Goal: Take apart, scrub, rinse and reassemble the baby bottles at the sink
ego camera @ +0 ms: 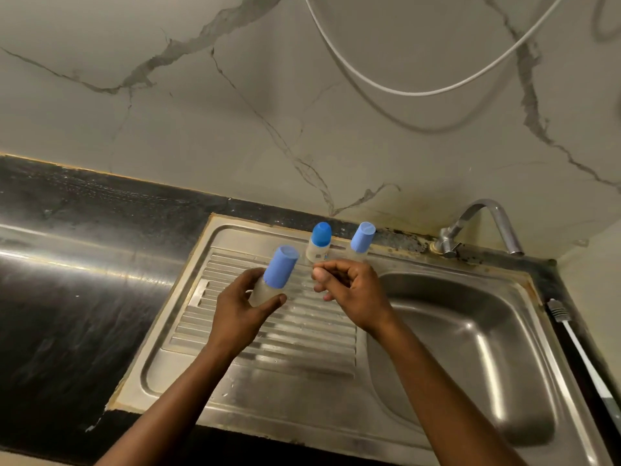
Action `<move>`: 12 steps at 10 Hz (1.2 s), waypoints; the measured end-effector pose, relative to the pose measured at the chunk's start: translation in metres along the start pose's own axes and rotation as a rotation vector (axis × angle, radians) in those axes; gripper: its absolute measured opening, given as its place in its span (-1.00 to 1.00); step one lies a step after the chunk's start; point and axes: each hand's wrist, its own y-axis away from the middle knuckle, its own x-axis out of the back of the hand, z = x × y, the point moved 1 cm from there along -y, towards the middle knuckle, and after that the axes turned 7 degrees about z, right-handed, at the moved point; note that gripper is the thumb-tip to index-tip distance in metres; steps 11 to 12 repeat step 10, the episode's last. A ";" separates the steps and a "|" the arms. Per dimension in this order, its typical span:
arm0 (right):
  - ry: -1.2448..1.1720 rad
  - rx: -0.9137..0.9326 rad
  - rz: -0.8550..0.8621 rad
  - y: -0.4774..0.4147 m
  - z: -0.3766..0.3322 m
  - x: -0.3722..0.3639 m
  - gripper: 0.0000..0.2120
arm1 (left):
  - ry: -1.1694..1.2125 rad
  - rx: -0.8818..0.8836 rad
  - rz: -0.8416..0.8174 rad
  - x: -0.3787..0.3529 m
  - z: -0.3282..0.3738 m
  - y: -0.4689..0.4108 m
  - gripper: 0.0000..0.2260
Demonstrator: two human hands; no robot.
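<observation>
You count: 3 baby bottles (pixel 265 290) (pixel 317 252) (pixel 358 255) | 3 blue caps (pixel 281 266) (pixel 321 233) (pixel 362 237), one per bottle | 2 hands (pixel 240 307) (pixel 353 294) | 1 sink basin (pixel 470 331) | 1 drainboard (pixel 268 331) | 1 tap (pixel 484 210) | 1 brush (pixel 578 348) | 1 white cable (pixel 403 92).

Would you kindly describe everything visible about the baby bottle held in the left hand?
The clear plastic baby bottle wears a tall light-blue cylindrical cap with a flat top. It tilts up and rightward, held over the ribbed steel draining board. The left hand grips its translucent body, thumb in front; nothing else touches it.
</observation>
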 end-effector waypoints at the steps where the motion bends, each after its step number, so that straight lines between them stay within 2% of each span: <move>1: 0.003 -0.038 0.004 0.003 0.009 0.001 -0.83 | -0.014 0.015 -0.015 -0.020 -0.006 -0.027 -0.56; 3: -0.002 -0.087 0.014 0.012 0.021 0.004 -0.86 | -0.063 0.021 -0.033 -0.057 -0.019 -0.090 -0.54; 5: 0.035 -0.143 0.046 0.030 0.039 0.016 -0.86 | -0.074 0.058 -0.022 -0.077 -0.031 -0.127 -0.42; 12: 0.059 -0.141 0.068 0.031 0.039 0.027 -0.87 | -0.149 0.115 -0.014 -0.094 -0.029 -0.150 -0.40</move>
